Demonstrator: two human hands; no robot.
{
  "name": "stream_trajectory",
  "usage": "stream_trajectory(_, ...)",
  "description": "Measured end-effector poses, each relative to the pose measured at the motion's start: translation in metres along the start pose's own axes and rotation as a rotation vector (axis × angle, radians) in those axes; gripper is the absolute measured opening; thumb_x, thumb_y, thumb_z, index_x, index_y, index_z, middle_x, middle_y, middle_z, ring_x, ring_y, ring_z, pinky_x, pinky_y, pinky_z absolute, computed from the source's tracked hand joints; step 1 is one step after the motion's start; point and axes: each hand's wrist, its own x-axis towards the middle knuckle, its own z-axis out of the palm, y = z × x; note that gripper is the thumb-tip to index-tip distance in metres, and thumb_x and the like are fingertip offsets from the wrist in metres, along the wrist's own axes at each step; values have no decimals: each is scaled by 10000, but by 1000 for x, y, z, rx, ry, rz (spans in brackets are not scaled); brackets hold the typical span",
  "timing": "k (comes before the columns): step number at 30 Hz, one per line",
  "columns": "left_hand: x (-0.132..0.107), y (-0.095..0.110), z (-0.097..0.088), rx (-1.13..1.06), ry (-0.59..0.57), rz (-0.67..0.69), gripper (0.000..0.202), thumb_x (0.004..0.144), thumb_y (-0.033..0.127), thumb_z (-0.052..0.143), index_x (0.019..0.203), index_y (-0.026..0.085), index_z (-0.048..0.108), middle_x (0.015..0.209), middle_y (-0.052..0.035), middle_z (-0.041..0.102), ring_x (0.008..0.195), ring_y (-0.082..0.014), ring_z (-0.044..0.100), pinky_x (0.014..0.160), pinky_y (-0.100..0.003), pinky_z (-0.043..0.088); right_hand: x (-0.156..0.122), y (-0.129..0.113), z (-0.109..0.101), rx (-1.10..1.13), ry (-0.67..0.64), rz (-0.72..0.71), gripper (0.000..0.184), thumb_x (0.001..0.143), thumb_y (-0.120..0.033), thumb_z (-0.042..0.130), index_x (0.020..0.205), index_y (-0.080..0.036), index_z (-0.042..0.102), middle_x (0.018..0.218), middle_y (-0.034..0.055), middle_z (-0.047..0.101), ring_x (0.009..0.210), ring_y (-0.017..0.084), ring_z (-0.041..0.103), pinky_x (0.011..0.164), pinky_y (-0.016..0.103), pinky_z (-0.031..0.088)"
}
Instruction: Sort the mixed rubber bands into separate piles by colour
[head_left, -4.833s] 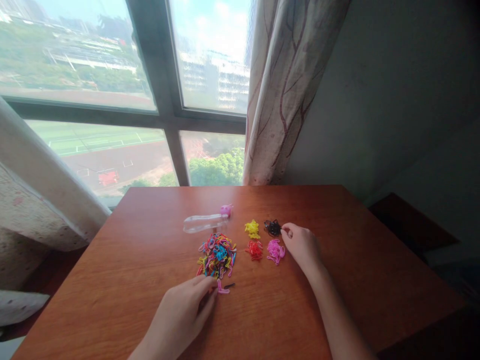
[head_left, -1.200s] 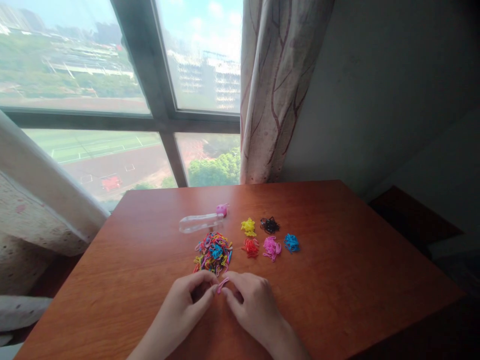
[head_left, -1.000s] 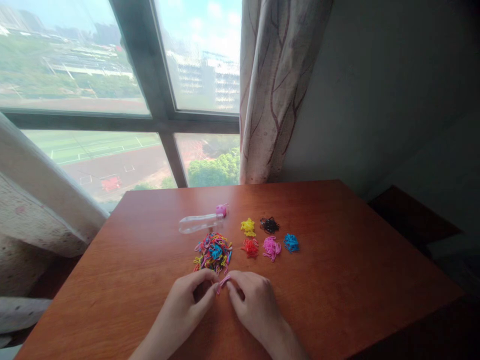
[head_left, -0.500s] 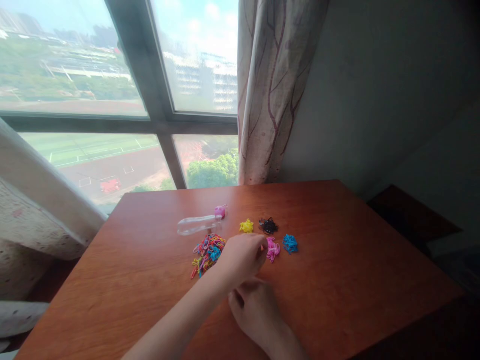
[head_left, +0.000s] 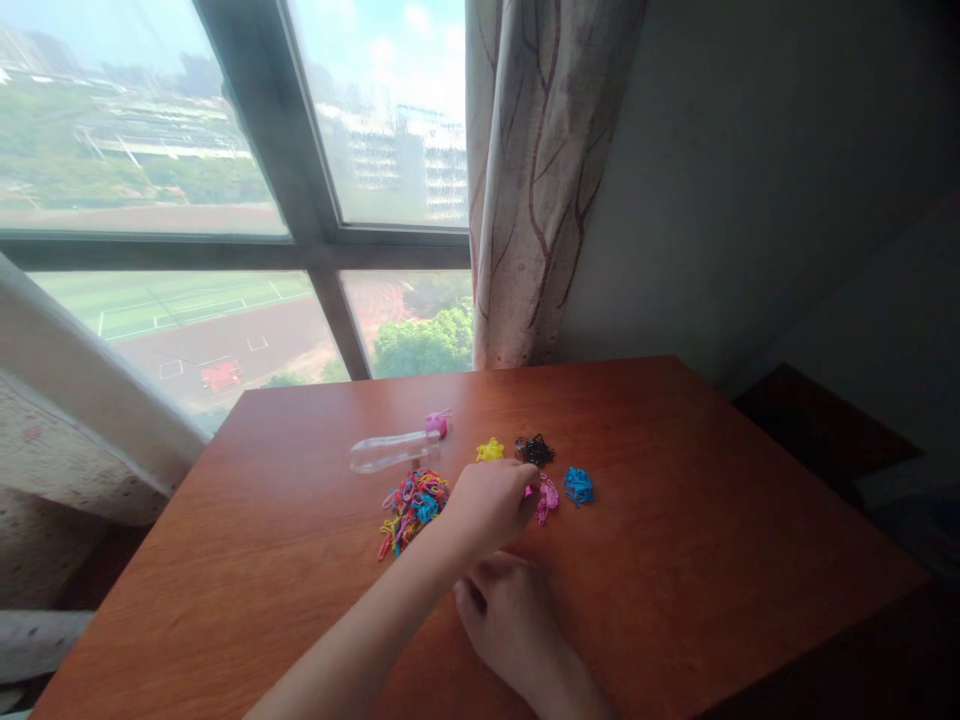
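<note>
My left hand (head_left: 496,500) reaches across over the right forearm, its fingers pinched together at the edge of a pink rubber band pile (head_left: 548,499). A bit of pink shows at its fingertips, which are mostly turned from view. Below it, my right hand (head_left: 506,612) rests on the table with curled fingers; anything inside is hidden. To the left lies a mixed heap of coloured rubber bands (head_left: 412,508), partly covered by my left arm. Small piles of yellow bands (head_left: 490,450), black bands (head_left: 535,450) and blue bands (head_left: 578,486) lie around the pink one.
A clear plastic bottle-shaped container (head_left: 390,453) lies on its side behind the mixed heap, with a pink cap (head_left: 436,424) at its neck end. The brown wooden table (head_left: 675,560) stands against a window and a patterned curtain (head_left: 540,200).
My left hand has shifted slightly, its fingers lowered at the pink pile, with pink now showing by the fingertips. My right hand stays nearly still. The view has turned a little.
</note>
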Motion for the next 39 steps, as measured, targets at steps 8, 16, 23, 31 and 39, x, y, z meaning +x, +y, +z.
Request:
stream_trajectory(8,-62,-31,-20,-61,69,-111,170,896,206,485,851,219,648,780,-9,707,728,-160,640,625,-230,395,0,6,0,73,136,81,173,891,-147,480,815,-228,612,729,-12,662,684,146,616,618,254,289)
stream_trajectory(16,-118,-57,-1,-207,134,-221,206,933,289,478,851,222,654,732,3,683,659,-141,605,614,-213,405,2,5,-4,67,87,56,175,887,-144,506,909,-247,646,781,-17,676,740,154,619,661,243,329)
stream_trajectory(23,-147,-62,22,-281,116,-244,190,926,252,473,913,230,662,812,-2,716,701,-144,650,658,-207,471,4,0,-7,38,5,33,189,892,-140,559,986,-272,656,870,-28,704,816,147,644,715,225,370)
stream_trajectory(31,-149,-58,28,-279,140,-238,184,937,291,479,960,257,658,891,0,737,786,-156,692,707,-212,502,8,-1,-3,31,-14,31,134,877,-131,581,874,-253,634,849,-36,699,801,145,635,690,219,348)
stream_trajectory(39,-150,-59,30,-277,160,-233,181,931,265,482,960,258,661,900,-3,737,795,-157,694,714,-213,507,4,2,-2,113,59,28,127,858,-128,579,809,-232,633,759,-29,672,708,134,601,650,215,333)
